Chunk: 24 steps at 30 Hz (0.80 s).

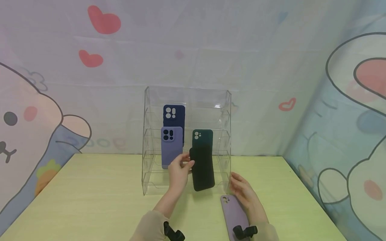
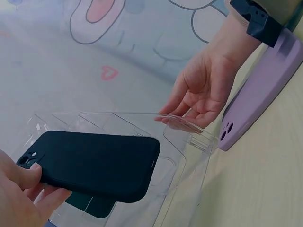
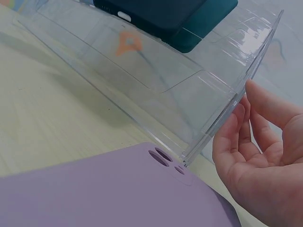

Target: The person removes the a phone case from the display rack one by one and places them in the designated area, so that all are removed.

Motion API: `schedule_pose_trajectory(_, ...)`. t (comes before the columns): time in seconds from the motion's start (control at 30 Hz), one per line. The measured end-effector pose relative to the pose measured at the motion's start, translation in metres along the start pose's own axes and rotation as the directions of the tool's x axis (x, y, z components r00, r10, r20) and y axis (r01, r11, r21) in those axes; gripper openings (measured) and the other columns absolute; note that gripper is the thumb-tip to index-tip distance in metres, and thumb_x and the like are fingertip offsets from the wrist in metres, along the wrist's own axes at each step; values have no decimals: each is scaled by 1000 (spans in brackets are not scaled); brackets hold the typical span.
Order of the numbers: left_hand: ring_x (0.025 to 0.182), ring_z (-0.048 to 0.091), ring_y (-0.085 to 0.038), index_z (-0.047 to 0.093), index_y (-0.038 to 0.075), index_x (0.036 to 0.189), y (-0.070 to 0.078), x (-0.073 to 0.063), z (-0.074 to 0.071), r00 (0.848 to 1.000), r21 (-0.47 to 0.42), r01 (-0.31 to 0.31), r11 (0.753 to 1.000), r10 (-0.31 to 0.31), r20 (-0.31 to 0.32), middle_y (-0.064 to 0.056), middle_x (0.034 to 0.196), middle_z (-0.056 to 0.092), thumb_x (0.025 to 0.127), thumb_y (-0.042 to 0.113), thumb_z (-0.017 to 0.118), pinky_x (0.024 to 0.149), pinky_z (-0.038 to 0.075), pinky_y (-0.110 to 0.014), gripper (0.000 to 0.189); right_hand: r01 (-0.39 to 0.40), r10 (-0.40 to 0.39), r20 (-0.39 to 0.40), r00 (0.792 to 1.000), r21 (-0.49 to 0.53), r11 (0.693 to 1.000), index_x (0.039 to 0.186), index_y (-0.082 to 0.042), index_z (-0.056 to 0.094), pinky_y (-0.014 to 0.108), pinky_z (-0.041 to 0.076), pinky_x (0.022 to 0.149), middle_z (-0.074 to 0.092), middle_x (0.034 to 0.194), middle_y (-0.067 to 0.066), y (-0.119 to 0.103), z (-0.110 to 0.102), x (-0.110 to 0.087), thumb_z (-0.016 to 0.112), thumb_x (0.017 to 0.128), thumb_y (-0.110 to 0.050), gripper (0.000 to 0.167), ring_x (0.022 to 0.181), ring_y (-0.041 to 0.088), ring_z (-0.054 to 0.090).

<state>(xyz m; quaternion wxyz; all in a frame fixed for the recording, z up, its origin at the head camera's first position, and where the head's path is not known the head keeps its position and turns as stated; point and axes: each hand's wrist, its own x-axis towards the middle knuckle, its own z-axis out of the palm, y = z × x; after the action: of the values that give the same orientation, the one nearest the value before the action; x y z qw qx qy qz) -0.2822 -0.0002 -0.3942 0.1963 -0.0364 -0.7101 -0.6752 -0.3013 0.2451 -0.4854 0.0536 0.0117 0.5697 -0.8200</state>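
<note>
My left hand (image 1: 180,170) pinches a black phone case (image 1: 202,170) by its upper left edge, thumb over the camera corner in the left wrist view. The case hangs before a clear tiered display rack (image 1: 150,187), partly covering a dark green phone case (image 1: 206,137) that stands in it. To the left, a periwinkle phone case (image 1: 171,147) stands in front of a navy phone case (image 1: 178,115). My right hand (image 3: 265,142) touches the rack's right side panel with loosely bent fingers. Beneath that hand lies a mauve phone case (image 3: 94,194) on the table.
The rack stands at the back middle of the pale wooden table (image 1: 99,197), close to a printed cloth backdrop (image 1: 259,67). Its clear side walls rise on both sides of the cases. A wrist camera (image 1: 245,231) overlaps the mauve case's near end in the head view.
</note>
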Motion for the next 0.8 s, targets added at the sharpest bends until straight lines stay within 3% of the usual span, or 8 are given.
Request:
schedule_pose_trajectory(0.2,78,68,-21,62,-9,119,1,-6,-5,992,-5,101,995,-101,78,-22,101,63,89,-4,66,66,62,-37,30,1,-1,12,1000,2,1000,135,0,40,15,45,77,55,98,-7,1,-1,1,41,100,1,35,84,2,51)
schedule_pose_trajectory(0.43,80,65,-17,58,-10,124,-11,-18,-7,959,11,221,975,-219,180,-22,107,60,91,-2,63,68,62,-36,34,8,-7,26,1000,-32,999,145,8,27,16,45,79,55,99,-8,1,-2,2,41,100,1,48,87,1,51)
schedule_pose_trajectory(0.57,74,66,-15,58,-13,121,-21,-24,-7,950,7,239,971,-235,203,-21,104,60,91,-3,63,66,62,-34,33,25,-24,29,999,-36,999,141,6,33,16,45,77,56,99,-8,3,-3,2,43,99,1,43,86,2,51)
schedule_pose_trajectory(0.8,66,64,-13,60,-15,116,-33,-35,-7,932,54,252,966,-257,254,-20,98,61,90,-3,64,65,62,-37,30,32,-32,8,999,-17,999,121,-9,50,16,46,76,57,98,-8,5,-4,2,44,99,2,26,85,2,52)
